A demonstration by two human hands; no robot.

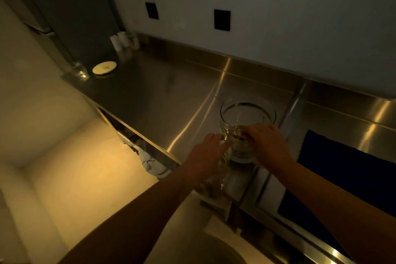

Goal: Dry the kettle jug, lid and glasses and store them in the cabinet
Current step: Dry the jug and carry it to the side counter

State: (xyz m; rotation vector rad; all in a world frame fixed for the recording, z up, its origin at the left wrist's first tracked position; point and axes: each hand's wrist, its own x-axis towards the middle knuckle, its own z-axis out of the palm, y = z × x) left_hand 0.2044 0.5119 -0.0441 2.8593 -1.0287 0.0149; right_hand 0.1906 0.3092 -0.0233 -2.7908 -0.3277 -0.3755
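A clear glass kettle jug point(246, 113) stands upright on the steel counter point(154, 100), near its right end. My left hand point(205, 154) is at the jug's near left side, where its glass handle shows under my fingers, and it grips that handle. My right hand point(267, 143) holds the near rim, fingertips curled over the edge into the jug. A round pale lid point(104, 68) lies flat at the counter's far left. Beside it stands a clear glass point(79, 70).
Small white containers point(121, 41) stand in the back left corner against the wall. A dark blue cloth point(347, 169) lies to the right of the jug. A pale cloth point(151, 162) hangs below the counter's front edge. The light is dim.
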